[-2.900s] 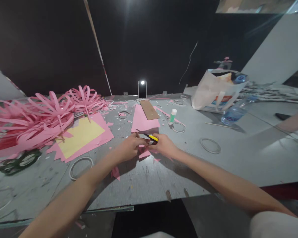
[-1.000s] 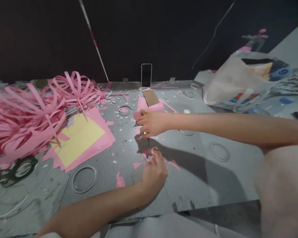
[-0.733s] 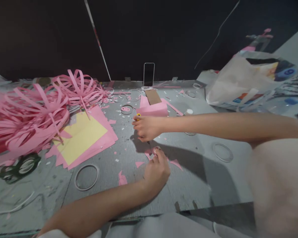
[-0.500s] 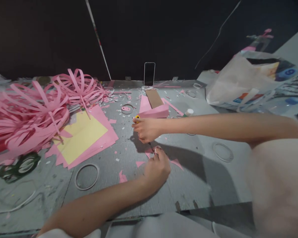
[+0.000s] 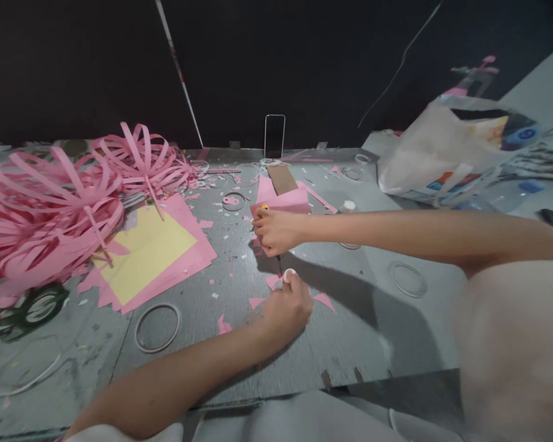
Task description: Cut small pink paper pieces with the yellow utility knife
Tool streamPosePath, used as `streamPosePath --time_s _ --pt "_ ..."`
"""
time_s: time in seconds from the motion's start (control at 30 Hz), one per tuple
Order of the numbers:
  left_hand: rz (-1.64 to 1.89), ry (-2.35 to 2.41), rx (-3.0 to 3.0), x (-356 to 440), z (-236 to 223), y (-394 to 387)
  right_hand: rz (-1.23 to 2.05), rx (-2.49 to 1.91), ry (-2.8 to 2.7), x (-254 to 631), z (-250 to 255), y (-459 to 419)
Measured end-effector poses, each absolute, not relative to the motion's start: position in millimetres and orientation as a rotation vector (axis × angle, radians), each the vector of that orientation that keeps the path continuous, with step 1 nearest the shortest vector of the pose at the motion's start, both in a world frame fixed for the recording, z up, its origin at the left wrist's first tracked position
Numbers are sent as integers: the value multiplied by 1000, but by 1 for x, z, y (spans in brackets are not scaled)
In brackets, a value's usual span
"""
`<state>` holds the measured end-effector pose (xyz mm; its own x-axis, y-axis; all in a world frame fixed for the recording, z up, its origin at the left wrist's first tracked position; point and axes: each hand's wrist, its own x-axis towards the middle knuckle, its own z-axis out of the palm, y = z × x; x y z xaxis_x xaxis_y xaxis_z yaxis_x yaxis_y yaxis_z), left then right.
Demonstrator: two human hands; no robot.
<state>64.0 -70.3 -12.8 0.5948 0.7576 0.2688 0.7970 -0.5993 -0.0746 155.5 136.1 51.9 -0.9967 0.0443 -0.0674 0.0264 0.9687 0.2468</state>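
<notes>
My right hand [image 5: 279,230] is closed around a screwdriver [image 5: 264,210]; its yellow end shows above my fingers and its thin dark shaft points down toward my left hand. My left hand [image 5: 289,305] rests low over the table, thumb and fingers pinching a small round white cap [image 5: 289,275]. The shaft's tip reaches close to the cap; whether it touches or pierces it I cannot tell. Pink paper scraps [image 5: 324,301] lie around my left hand. Beyond my right hand is folded pink paper [image 5: 288,201] with a brown cardboard strip [image 5: 282,180] on it.
Pink paper-strip pompoms [image 5: 87,190] crowd the left, beside yellow paper [image 5: 150,255] on pink sheets. Green tape [image 5: 30,312] and a white ring [image 5: 157,328] lie nearer. A phone [image 5: 274,136] stands at the back. On the right are a plastic bag [image 5: 424,147] and a white-capped bottle [image 5: 348,207].
My right hand has lifted slightly away from my left, showing more of the shaft. The white cap in my left hand is now plainer to see. The whole view has shifted a little.
</notes>
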Motion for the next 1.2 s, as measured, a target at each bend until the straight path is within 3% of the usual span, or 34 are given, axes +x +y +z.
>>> streamPosePath --time_s 0.4,0.63,0.97,1.2 --pt "-266 -1304 -2706 63 -6 -69 355 317 3042 187 54 129" --pt "-208 -1282 -2666 64 -5 -70 -16 583 3105 215 67 102" --pt "-192 -1315 -2712 63 -7 -70 454 251 2763 239 90 87" --pt "-192 -1351 -2722 65 -8 -70 67 618 2789 248 78 75"
